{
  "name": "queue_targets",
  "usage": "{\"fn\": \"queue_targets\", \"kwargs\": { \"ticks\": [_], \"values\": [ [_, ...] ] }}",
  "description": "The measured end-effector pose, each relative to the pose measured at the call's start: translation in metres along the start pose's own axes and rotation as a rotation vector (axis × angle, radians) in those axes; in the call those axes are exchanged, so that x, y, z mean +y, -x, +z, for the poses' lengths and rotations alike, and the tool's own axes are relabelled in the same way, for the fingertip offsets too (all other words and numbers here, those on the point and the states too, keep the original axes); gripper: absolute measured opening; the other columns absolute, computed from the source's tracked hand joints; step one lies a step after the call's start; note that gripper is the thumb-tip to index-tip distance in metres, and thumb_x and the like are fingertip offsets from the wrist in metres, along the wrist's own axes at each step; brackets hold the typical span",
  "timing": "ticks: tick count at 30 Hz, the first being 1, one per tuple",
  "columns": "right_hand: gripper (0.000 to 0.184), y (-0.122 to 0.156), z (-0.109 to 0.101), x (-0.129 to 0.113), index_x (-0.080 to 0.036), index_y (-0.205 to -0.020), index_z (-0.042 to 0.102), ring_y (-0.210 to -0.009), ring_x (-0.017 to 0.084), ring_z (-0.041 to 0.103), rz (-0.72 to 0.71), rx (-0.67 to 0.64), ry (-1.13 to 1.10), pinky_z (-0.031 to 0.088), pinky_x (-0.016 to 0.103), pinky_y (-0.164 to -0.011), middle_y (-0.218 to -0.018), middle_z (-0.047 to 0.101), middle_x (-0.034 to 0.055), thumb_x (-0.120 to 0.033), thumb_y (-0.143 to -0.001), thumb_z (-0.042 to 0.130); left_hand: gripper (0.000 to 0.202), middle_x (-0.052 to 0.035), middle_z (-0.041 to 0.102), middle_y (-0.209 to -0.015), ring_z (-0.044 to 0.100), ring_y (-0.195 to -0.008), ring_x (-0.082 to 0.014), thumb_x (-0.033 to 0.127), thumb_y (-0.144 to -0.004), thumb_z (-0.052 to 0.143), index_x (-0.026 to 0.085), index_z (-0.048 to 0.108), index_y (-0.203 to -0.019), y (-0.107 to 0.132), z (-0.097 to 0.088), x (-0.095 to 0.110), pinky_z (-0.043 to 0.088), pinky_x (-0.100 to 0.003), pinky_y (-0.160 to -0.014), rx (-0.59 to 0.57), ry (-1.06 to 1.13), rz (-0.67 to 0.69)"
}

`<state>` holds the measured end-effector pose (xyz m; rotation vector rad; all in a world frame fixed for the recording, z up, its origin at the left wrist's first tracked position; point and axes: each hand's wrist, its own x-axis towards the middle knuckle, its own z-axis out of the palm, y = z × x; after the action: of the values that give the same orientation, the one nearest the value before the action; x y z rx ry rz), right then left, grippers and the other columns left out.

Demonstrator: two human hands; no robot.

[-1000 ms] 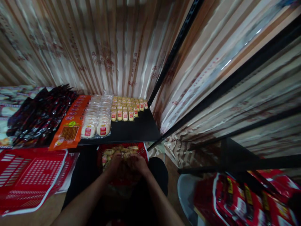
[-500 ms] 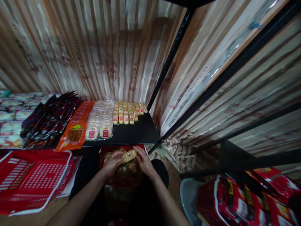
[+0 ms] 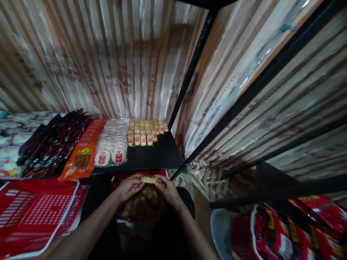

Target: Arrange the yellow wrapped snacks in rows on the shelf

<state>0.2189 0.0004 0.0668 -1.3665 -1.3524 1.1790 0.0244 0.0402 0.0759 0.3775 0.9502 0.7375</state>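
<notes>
So the small yellowish snack pack (image 3: 149, 179) is sitting right at the front edge of the black shelf (image 3: 155, 156), just below it, and both hands are holding it. The left hand (image 3: 129, 187) is pinching one end and the right hand (image 3: 168, 189) the other, with the fingers curled in tight around it. A second ago both hands were bunched together down in the red basket (image 3: 163, 173) under the shelf. Half a second ago the pack was coming up tilted, and now it's lying flat and level between the hands. I'm reading that as the pack being clear of the pile and up at shelf-edge height, but not resting on the shelf. The basket right below the shelf front is still looking pretty full of the same kind of pack, though it's dim down there and I can't count them. Up on the shelf, rows of little yellow packs (image 3: 145, 131) are filling the back right part. Clear bags of round pale cakes (image 3: 112, 144) are lying to their left, then an orange packet (image 3: 81, 155), then a heap of dark glossy packets (image 3: 51, 139). Left of the shelf and lower down, a stack of red baskets (image 3: 40, 213) is sitting with nothing visible inside. Off to the shelf's lower right, red packets (image 3: 284, 231) are piling up.
</notes>
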Motion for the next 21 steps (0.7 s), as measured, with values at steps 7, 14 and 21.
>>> {"fn": "queue_targets", "kwargs": {
  "ticks": [7,14,21],
  "values": [
    [0.045,-0.010,0.000,-0.001,-0.020,-0.098,0.059,-0.070,0.016,0.062,0.124,0.077,-0.170,0.050,0.029,-0.066,-0.078,0.066,0.0025,-0.055,-0.071,0.056,0.027,-0.0059,0.067,-0.077,0.063,-0.062,-0.0093,0.000,-0.069,0.056,0.012,0.060,-0.093,-0.012,0.026,0.026,0.051,-0.020,-0.067,-0.040,-0.105,0.071],
    [0.056,-0.025,-0.011,-0.006,-0.017,-0.094,0.061,-0.044,0.010,0.051,0.214,0.192,-0.241,0.041,0.022,-0.044,-0.055,0.059,-0.0021,-0.064,-0.063,0.058,0.015,-0.0075,0.068,-0.075,0.064,-0.064,-0.0107,0.003,-0.070,0.060,0.010,0.061,-0.083,-0.029,0.045,0.034,0.052,-0.021,-0.069,-0.057,-0.124,0.081],
    [0.053,-0.056,-0.037,-0.014,-0.015,-0.090,0.059,-0.047,0.010,0.053,0.149,0.311,-0.236,0.039,0.020,-0.043,-0.054,0.057,-0.0031,-0.060,-0.063,0.060,0.011,-0.0079,0.067,-0.072,0.067,-0.074,-0.0162,0.001,-0.073,0.055,0.008,0.060,-0.079,-0.042,0.060,0.027,0.052,-0.027,-0.082,-0.108,0.055,0.086]
  ]
}}
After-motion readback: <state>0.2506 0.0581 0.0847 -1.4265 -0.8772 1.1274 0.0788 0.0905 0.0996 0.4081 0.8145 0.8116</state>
